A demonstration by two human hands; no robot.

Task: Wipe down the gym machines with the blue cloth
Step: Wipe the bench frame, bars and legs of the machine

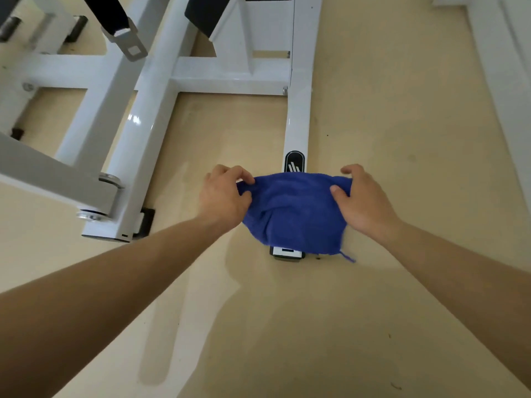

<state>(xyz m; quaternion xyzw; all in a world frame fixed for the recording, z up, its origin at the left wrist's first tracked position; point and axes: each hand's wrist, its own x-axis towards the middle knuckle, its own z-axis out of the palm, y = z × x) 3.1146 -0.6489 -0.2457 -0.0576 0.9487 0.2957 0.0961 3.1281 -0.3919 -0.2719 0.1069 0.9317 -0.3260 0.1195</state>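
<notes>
1. While holding cloth (pixel 290 208) over rail's (pixel 297 124) near end, pinched either side of rail by left hand (pixel 227 196) and right hand (pixel 362 196): may slip off under uneven pull.
2. May snag dangling thread (pixel 349 257) at rail's tip.

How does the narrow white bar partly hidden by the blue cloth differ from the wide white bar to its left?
The narrow bar is slimmer than the wide bar. The blue cloth hides part of the narrow bar; the wide bar is uncovered. Both are glossy white.
</notes>
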